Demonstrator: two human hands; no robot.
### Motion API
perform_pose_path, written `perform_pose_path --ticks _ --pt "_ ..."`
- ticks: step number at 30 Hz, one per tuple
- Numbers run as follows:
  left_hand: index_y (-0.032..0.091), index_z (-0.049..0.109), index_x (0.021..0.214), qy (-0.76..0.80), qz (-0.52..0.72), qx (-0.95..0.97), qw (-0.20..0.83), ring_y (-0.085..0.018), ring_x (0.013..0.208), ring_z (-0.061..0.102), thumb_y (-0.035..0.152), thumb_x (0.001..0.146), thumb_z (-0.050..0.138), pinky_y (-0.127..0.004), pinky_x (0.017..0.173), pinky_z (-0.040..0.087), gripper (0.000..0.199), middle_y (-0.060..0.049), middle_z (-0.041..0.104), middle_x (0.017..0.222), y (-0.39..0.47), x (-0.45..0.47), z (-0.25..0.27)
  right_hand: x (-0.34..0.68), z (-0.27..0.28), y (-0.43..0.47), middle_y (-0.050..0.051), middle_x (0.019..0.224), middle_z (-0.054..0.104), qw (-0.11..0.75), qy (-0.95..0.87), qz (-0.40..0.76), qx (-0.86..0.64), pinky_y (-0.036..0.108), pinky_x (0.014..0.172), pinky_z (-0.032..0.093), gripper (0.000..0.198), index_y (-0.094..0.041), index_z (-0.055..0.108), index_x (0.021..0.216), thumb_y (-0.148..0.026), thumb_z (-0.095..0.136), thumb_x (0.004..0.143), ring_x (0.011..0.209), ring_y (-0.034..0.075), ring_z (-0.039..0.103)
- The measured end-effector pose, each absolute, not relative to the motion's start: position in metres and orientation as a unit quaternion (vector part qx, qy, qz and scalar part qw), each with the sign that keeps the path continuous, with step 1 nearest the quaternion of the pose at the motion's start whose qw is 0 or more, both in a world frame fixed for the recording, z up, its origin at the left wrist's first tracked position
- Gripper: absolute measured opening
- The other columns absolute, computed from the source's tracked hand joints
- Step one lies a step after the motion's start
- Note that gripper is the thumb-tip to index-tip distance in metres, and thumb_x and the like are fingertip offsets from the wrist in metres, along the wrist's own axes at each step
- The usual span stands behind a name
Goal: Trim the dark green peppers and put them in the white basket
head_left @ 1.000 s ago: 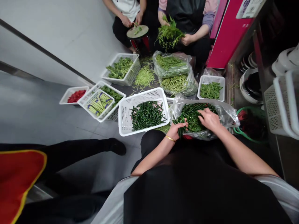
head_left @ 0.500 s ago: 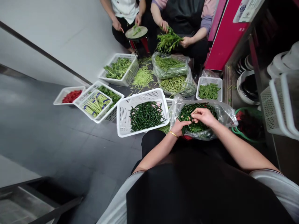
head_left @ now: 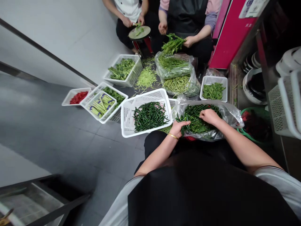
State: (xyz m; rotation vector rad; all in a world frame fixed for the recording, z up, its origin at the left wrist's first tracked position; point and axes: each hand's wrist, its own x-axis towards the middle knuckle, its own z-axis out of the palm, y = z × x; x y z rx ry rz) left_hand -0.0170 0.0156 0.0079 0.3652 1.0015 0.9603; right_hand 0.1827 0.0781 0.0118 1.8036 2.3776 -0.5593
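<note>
- While a small bunch of green chillies [head_left: 182, 123] is gripped in the closed left hand [head_left: 178, 128], the stems are left sticking up past the thumb, over the near edge of a clear plastic bag [head_left: 229, 111].
- The right hand [head_left: 210, 116] is laid on the heap of chillies in the bag, fingers curled down into it; whether anything is pinched between them cannot be told.
- A thin gold bangle [head_left: 173, 136] is worn on the left wrist.
- The bag is spread open in front of the person's knees, and a red thing is partly hidden beneath it.
- Just left of the bag, a large white basket [head_left: 128, 117] is set on the floor, with more green chillies [head_left: 149, 116] piled in it.
- Farther left, smaller white baskets are seen: one with banded pale stalks [head_left: 101, 105], and one with red chillies [head_left: 77, 97].
- Behind, a small basket of leafy greens [head_left: 213, 91] and two bags of green stems [head_left: 176, 75] are placed.
- At the far end, two other people are seated; a bundle of greens [head_left: 174, 44] is held by one, and a round board [head_left: 139, 32] is worked at by the other.
</note>
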Motion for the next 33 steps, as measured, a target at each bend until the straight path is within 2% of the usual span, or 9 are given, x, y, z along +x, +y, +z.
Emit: perform_pose_path --ticks 4,8,12,15,19,23,28,31,33 --pt "0.009 0.071 0.071 0.429 0.412 0.144 0.791 -0.016 0.066 0.064 0.018 0.050 0.083 -0.034 0.076 0.052 0.026 -0.007 0.070 0.070 0.024 0.000 0.001 0.206 0.027 0.052 -0.001 0.066 0.066 -0.127 0.755 -0.309 0.564 0.024 0.062 0.040 0.021 -0.018 0.072 0.081 -0.035 0.059 0.082 0.061 0.013 0.057" --pt "0.009 0.074 0.081 0.376 0.390 0.145 0.828 -0.014 0.061 0.061 0.023 0.053 0.081 -0.031 0.070 0.050 0.032 -0.004 0.067 0.065 0.030 0.011 0.001 0.203 0.026 0.024 -0.006 0.050 0.052 -0.213 0.687 -0.435 0.541 0.023 0.050 0.034 0.033 -0.018 0.066 0.076 -0.049 0.056 0.079 0.046 0.010 0.044" --pt "0.010 0.072 0.086 0.379 0.464 0.210 0.772 -0.013 0.062 0.059 0.023 0.055 0.081 -0.029 0.069 0.048 0.035 -0.002 0.067 0.067 0.027 0.018 0.007 0.191 0.022 0.021 -0.005 0.049 0.051 -0.255 0.675 -0.394 0.570 0.022 0.048 0.035 0.027 -0.019 0.059 0.064 -0.044 0.057 0.076 0.045 0.010 0.045" --pt "0.015 0.068 0.089 0.408 0.541 0.278 0.681 -0.016 0.079 0.063 0.021 0.057 0.081 -0.031 0.081 0.048 0.035 -0.003 0.071 0.082 0.023 0.021 0.018 0.180 0.023 0.026 -0.004 0.049 0.051 -0.311 0.641 -0.344 0.611 0.021 0.046 0.037 0.025 -0.020 0.055 0.060 -0.041 0.060 0.073 0.045 0.009 0.046" --pt "0.019 0.064 0.092 0.425 0.579 0.303 0.627 -0.019 0.100 0.063 0.020 0.059 0.082 -0.033 0.093 0.046 0.037 -0.003 0.071 0.096 0.020 0.012 0.036 0.156 0.035 0.026 -0.005 0.046 0.050 -0.413 0.503 -0.468 0.597 0.023 0.041 0.041 0.030 -0.021 0.055 0.063 -0.047 0.068 0.070 0.040 0.010 0.045" --pt "0.016 0.066 0.094 0.387 0.537 0.218 0.717 -0.019 0.082 0.065 0.033 0.067 0.076 -0.032 0.079 0.050 0.034 -0.003 0.068 0.079 0.021 -0.003 0.046 0.129 0.057 0.015 -0.008 0.047 0.043 -0.499 0.378 -0.624 0.468 0.022 0.038 0.041 0.033 -0.020 0.054 0.065 -0.045 0.076 0.063 0.038 0.007 0.040" --pt "0.015 0.068 0.091 0.332 0.522 0.173 0.766 -0.015 0.065 0.063 0.035 0.070 0.073 -0.031 0.070 0.051 0.030 -0.002 0.065 0.068 0.022 -0.018 0.044 0.140 0.062 0.018 -0.007 0.052 0.045 -0.479 0.401 -0.667 0.405 0.022 0.038 0.036 0.039 -0.021 0.054 0.068 -0.053 0.076 0.063 0.040 0.007 0.037" --pt "0.015 0.070 0.090 0.357 0.554 0.206 0.723 -0.014 0.067 0.064 0.030 0.067 0.076 -0.030 0.071 0.052 0.028 -0.003 0.069 0.075 0.029 -0.053 0.043 0.182 0.055 0.037 -0.001 0.057 0.057 -0.318 0.546 -0.592 0.500 0.029 0.049 0.045 0.038 -0.020 0.061 0.071 -0.057 0.071 0.068 0.048 0.013 0.051" --pt "0.016 0.070 0.089 0.405 0.579 0.254 0.660 -0.015 0.071 0.065 0.022 0.063 0.079 -0.030 0.073 0.051 0.028 -0.004 0.072 0.083 0.041 -0.092 0.037 0.208 0.051 0.048 0.006 0.071 0.066 -0.179 0.644 -0.425 0.611 0.032 0.060 0.049 0.034 -0.017 0.068 0.081 -0.051 0.065 0.077 0.061 0.018 0.061"
